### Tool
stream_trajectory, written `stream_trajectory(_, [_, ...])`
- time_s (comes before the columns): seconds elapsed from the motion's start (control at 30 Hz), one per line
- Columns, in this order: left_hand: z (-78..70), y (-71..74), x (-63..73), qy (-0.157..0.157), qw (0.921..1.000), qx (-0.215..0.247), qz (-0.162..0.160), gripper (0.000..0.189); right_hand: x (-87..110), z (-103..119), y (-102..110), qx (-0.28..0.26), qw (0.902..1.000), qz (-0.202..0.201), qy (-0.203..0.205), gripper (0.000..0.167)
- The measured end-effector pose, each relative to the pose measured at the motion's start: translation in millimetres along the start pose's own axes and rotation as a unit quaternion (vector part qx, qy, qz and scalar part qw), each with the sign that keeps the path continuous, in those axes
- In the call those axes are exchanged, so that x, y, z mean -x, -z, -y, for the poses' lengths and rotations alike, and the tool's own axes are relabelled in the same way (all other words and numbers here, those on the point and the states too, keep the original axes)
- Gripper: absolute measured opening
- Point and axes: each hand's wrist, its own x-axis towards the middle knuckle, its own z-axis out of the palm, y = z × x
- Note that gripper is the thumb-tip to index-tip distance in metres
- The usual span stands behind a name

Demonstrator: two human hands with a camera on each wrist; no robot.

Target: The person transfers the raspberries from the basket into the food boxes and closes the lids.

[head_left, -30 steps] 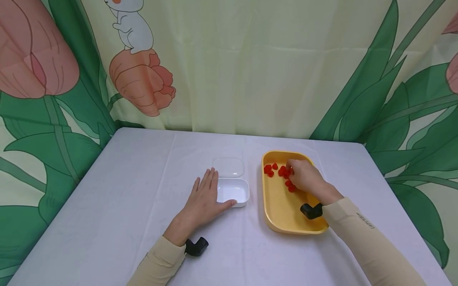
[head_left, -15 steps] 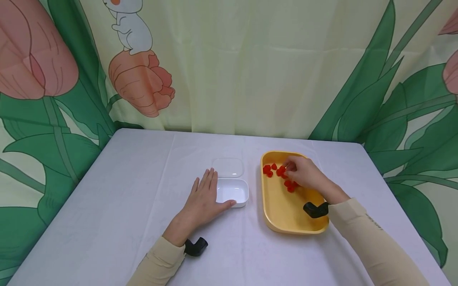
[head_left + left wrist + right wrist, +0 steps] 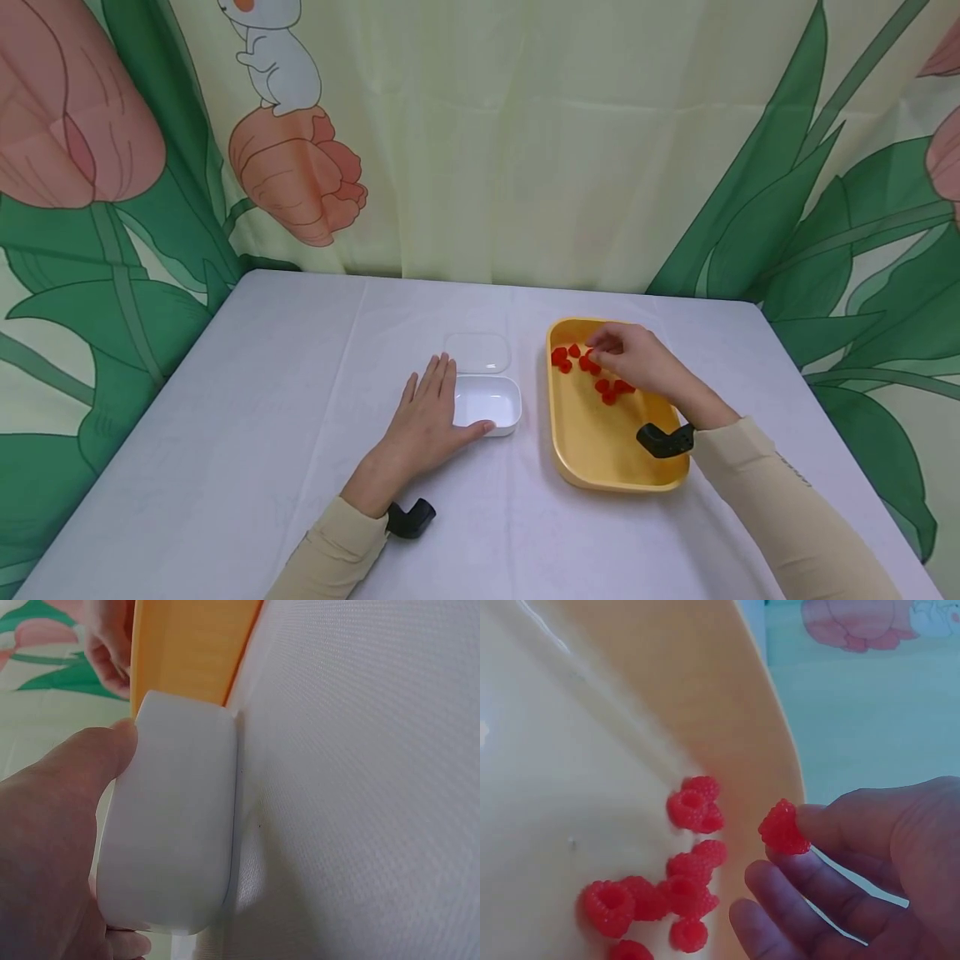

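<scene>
The right hand (image 3: 636, 358) pinches one raspberry (image 3: 783, 827) between fingertips (image 3: 810, 819)

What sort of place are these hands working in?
Probably an indoor tabletop recording setup: a white-covered table, a tulip-print curtain hung behind it, and black wrist-worn devices.

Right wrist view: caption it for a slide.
Right hand pinches a red raspberry over a yellow tray holding more raspberries.
</scene>
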Motion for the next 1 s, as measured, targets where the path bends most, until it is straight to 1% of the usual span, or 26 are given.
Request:
stream_trajectory(0.23, [0.5,-0.3,-0.1,-0.004,1.0000,-0.002,-0.003,0.110,0.8,6.5,0.3,-0.015,0.9998,-0.004,0.008,0.029])
stream_trajectory(0.47, [0.8,-1.4,-0.5,-0.001,1.0000,0.000,-0.004,0.110,1.6,16.7,0.8,-0.016,0.9992,-0.012,0.034,0.025])
stream_trajectory(0.67, [1.4,-1.4,-0.4,0.002,1.0000,-0.004,-0.002,0.110,1.6,31.9,0.1,-0.010,0.9981,-0.017,0.059,0.022])
stream_trajectory(0.8, [0.5,-0.4,-0.1,0.002,1.0000,-0.003,-0.003,0.109,1.7,42.8,-3.3,-0.016,0.9972,-0.013,0.071,0.022])
stream_trajectory(1.0, [-1.2,0.3,0.0,0.004,1.0000,-0.004,0.001,0.109,1.9,57.5,-10.4,-0.027,0.9970,0.000,0.073,0.020])
